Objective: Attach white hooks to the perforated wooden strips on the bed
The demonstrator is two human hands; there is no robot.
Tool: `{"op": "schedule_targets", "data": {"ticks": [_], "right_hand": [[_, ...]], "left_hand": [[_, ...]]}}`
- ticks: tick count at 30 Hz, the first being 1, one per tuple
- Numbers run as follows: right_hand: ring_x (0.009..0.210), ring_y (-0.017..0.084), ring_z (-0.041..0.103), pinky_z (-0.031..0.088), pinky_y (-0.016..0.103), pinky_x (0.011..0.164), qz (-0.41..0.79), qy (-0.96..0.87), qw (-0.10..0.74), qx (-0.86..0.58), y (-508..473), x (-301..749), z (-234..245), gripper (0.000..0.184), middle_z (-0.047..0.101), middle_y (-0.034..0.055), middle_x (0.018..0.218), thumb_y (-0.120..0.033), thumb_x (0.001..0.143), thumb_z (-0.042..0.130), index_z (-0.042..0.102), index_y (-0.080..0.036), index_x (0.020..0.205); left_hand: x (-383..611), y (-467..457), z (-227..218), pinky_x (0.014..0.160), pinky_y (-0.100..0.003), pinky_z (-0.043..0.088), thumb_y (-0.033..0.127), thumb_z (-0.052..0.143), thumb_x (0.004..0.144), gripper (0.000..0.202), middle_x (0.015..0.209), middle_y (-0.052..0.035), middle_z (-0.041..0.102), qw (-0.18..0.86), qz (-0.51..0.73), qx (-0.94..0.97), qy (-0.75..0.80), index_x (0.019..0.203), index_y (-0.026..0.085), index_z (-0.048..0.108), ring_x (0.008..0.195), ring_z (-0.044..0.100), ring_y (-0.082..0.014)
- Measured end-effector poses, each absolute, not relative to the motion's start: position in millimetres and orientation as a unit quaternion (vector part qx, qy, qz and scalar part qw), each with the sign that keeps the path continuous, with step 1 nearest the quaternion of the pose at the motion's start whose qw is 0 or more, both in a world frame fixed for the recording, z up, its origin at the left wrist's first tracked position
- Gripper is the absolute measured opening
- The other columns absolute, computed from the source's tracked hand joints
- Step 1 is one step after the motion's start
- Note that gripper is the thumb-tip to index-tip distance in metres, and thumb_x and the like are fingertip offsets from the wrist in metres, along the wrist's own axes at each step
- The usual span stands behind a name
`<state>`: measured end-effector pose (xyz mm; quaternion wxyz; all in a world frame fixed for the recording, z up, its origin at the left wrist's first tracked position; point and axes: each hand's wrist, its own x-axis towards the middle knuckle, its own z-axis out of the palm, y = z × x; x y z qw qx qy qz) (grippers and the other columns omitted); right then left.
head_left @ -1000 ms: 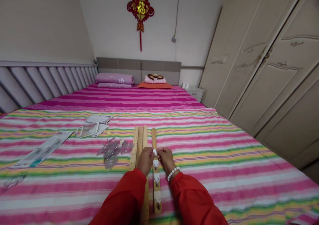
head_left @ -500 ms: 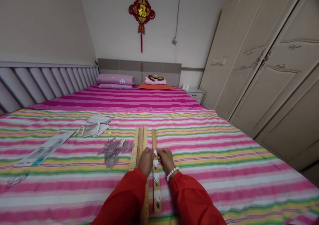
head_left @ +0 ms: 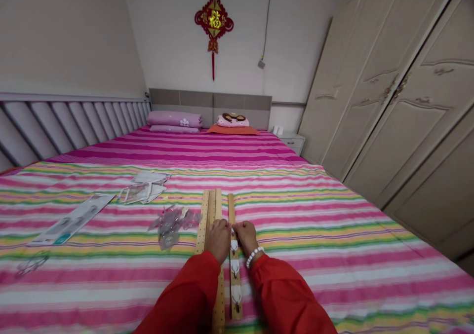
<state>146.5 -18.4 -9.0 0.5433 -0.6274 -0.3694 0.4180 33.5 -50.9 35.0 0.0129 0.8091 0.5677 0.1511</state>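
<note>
A narrow wooden strip (head_left: 231,208) lies lengthwise on the striped bedspread, with several white hooks (head_left: 235,267) in a row along it. At the farthest hook (head_left: 232,231), the fingertips of my left hand (head_left: 218,240) and my right hand (head_left: 247,236) meet from either side, closed and pinching it. My fingers cover much of that hook. The nearer hooks sit flat on the strip, their metal ends towards me. Just left of it, perforated wooden strips (head_left: 218,203) lie side by side, partly under my left hand and sleeve.
Left of the strips is a heap of clear plastic pieces (head_left: 169,225). Farther off lie flat packets (head_left: 142,190), a hook card (head_left: 72,221) and scissors (head_left: 33,264). Folded bedding (head_left: 175,119) rests by the headboard (head_left: 181,97); a wardrobe (head_left: 370,102) stands on the right.
My fingers have closed in on the farthest hook and now hide more of it. The whole view has shifted slightly; the strips and the other things lie as before.
</note>
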Motion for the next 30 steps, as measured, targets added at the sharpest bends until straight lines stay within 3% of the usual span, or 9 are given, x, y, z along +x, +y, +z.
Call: {"op": "schedule_targets", "data": {"ticks": [9, 15, 20, 30], "right_hand": [[0.035, 0.011, 0.043, 0.030, 0.023, 0.038, 0.404, -0.383, 0.539, -0.632, -14, 148, -13, 0.022, 0.045, -0.0076, 0.032, -0.022, 0.055, 0.064, 0.044, -0.023, 0.045], [0.033, 0.011, 0.041, 0.029, 0.023, 0.035, 0.439, -0.389, 0.560, -0.586, -27, 149, -7, 0.031, 0.042, -0.0075, 0.031, -0.042, 0.063, 0.065, 0.045, -0.024, 0.048], [0.033, 0.010, 0.038, 0.027, 0.024, 0.034, 0.453, -0.389, 0.574, -0.560, -31, 151, -5, 0.037, 0.040, -0.0072, 0.032, -0.052, 0.065, 0.062, 0.047, -0.022, 0.048], [0.036, 0.010, 0.036, 0.027, 0.024, 0.037, 0.454, -0.397, 0.578, -0.550, -31, 151, -9, 0.036, 0.041, -0.0074, 0.034, -0.050, 0.063, 0.062, 0.049, -0.021, 0.046]], "left_hand": [[31, -48, 25, 0.094, -0.043, 0.032, 0.015, 0.044, 0.089, 0.031, 0.112, -0.0086, 0.063, 0.039, 0.204, 0.802, 0.561, 0.100, 0.024, 0.071, 0.112, 0.049, -0.0245], [29, -50, 30, 0.105, -0.049, 0.022, 0.012, 0.048, 0.084, 0.033, 0.122, -0.0034, 0.065, 0.110, 0.226, 0.762, 0.597, 0.101, 0.028, 0.071, 0.126, 0.041, -0.0270], [30, -55, 34, 0.106, -0.047, 0.024, 0.014, 0.044, 0.087, 0.035, 0.121, -0.0043, 0.066, 0.119, 0.254, 0.729, 0.624, 0.108, 0.026, 0.068, 0.127, 0.043, -0.0259], [31, -59, 28, 0.108, -0.056, 0.020, 0.008, 0.048, 0.078, 0.039, 0.142, -0.0054, 0.050, 0.113, 0.191, 0.753, 0.619, 0.102, 0.027, 0.071, 0.137, 0.032, -0.0309]]}}
